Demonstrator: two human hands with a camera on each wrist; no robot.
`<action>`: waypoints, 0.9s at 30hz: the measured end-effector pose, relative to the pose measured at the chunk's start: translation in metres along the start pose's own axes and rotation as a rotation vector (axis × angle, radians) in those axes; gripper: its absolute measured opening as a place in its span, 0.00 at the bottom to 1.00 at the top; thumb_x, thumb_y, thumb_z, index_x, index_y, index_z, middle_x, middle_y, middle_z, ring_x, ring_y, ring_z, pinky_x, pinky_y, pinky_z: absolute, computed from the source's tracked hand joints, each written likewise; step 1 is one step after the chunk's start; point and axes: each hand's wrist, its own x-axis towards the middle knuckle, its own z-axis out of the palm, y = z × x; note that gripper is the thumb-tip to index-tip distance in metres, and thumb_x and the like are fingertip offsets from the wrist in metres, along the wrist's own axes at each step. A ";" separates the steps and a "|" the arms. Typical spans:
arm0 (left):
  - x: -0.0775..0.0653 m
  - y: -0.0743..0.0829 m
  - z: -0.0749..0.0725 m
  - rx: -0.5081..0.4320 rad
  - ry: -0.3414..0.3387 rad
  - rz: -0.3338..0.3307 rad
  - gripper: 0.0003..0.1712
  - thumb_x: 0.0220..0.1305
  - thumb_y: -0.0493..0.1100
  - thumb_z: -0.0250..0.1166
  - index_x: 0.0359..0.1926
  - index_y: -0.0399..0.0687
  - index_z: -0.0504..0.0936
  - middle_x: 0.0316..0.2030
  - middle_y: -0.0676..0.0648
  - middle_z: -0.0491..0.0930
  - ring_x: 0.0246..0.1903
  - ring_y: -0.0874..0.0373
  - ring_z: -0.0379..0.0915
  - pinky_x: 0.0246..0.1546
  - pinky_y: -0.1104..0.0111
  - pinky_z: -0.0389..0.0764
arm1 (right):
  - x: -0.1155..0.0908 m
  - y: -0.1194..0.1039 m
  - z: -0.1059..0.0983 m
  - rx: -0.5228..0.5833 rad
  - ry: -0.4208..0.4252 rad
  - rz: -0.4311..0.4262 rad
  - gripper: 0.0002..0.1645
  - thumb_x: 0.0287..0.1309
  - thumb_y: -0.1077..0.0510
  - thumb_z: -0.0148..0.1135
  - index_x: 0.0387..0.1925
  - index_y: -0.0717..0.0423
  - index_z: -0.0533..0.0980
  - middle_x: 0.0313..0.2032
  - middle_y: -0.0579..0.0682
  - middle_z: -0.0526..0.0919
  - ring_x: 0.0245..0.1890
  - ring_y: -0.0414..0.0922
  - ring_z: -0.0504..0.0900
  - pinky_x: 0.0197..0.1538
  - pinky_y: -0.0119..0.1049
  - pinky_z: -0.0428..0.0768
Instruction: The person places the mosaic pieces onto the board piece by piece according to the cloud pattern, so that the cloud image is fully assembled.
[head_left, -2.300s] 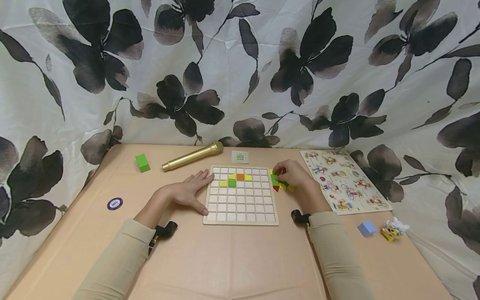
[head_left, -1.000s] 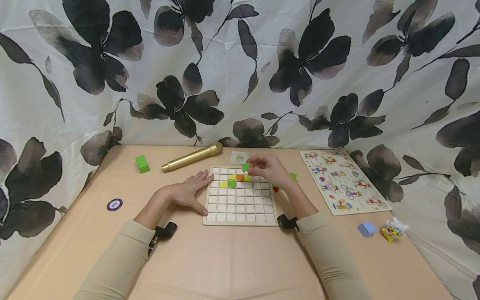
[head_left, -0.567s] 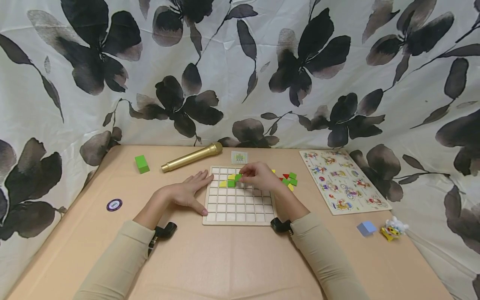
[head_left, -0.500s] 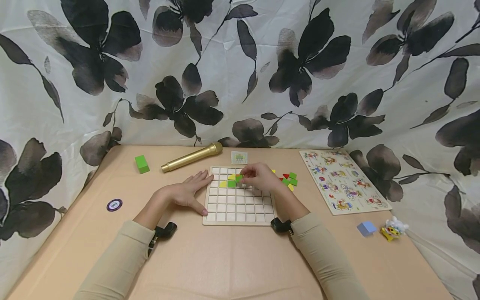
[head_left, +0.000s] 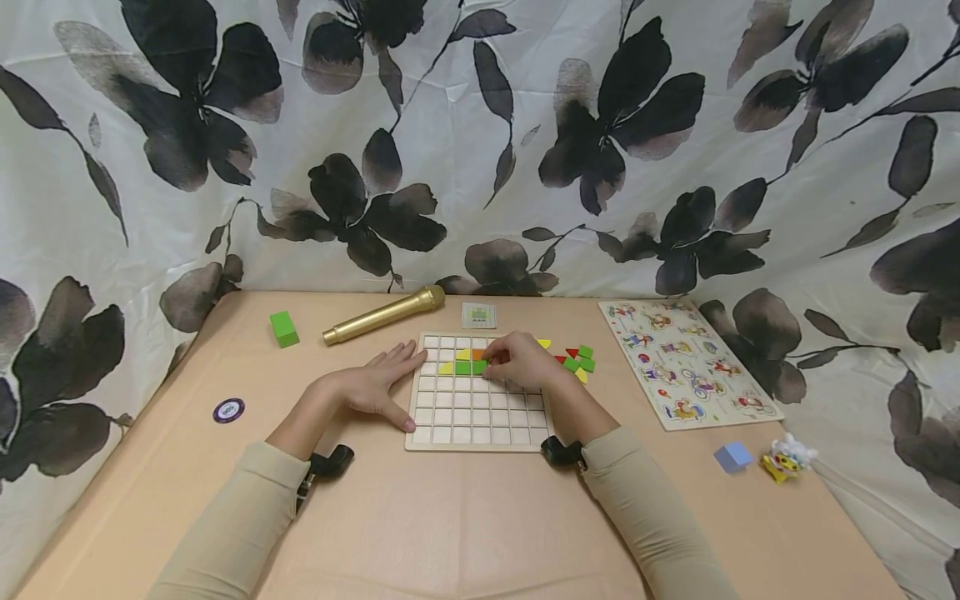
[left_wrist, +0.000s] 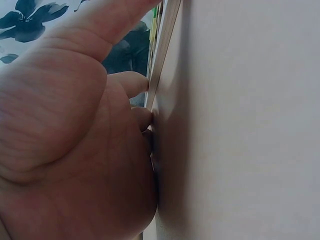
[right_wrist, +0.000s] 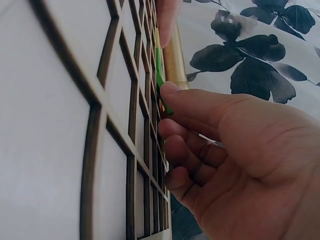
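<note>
A wooden grid board (head_left: 476, 425) lies mid-table. My left hand (head_left: 378, 385) rests along its left side, fingers spread, thumb and fingertips touching the rim; in the left wrist view its palm (left_wrist: 75, 115) shows. Over the upper rows, my right hand (head_left: 521, 362) pinches a green square tile (head_left: 481, 367) at a cell beside another green tile (head_left: 462, 367). The right wrist view has the held tile (right_wrist: 168, 111) slightly tilted at the thumb tip. An orange tile (head_left: 477, 355) and yellow triangular tiles (head_left: 447, 367) sit nearby in the grid. My right fingers hide the cells beyond.
Several loose tiles (head_left: 587, 365) lie right of the board. Behind it are a small pattern card (head_left: 479, 315) and a gold microphone (head_left: 384, 315). A picture board (head_left: 686, 362), blue block (head_left: 733, 457) and small toy (head_left: 787, 460) are rightward; a green block (head_left: 284, 328) and round chip (head_left: 228, 409) leftward.
My right hand picked a green tile from the loose pile, carried it left over the board, then lowered it slightly toward me to the cell beside the other green tile. My left hand stayed still.
</note>
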 end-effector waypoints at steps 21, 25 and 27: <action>0.001 -0.002 0.001 0.012 -0.004 -0.003 0.76 0.48 0.68 0.80 0.85 0.51 0.42 0.84 0.39 0.28 0.83 0.39 0.22 0.81 0.39 0.33 | -0.019 0.002 -0.040 -0.073 0.150 -0.069 0.24 0.63 0.56 0.73 0.60 0.57 0.83 0.51 0.58 0.88 0.40 0.48 0.81 0.40 0.38 0.80; 0.001 -0.003 0.001 0.015 -0.002 -0.005 0.76 0.48 0.68 0.79 0.85 0.51 0.42 0.84 0.39 0.28 0.83 0.39 0.22 0.81 0.39 0.33 | -0.031 0.007 -0.059 -0.080 0.180 -0.048 0.25 0.64 0.57 0.72 0.62 0.53 0.82 0.57 0.58 0.86 0.44 0.48 0.81 0.43 0.40 0.81; 0.001 -0.003 0.001 0.013 -0.002 -0.005 0.76 0.48 0.68 0.79 0.85 0.50 0.42 0.84 0.39 0.28 0.83 0.39 0.22 0.81 0.39 0.33 | -0.036 0.011 -0.068 -0.084 0.192 -0.033 0.25 0.64 0.58 0.72 0.62 0.53 0.82 0.58 0.59 0.85 0.45 0.49 0.81 0.43 0.41 0.82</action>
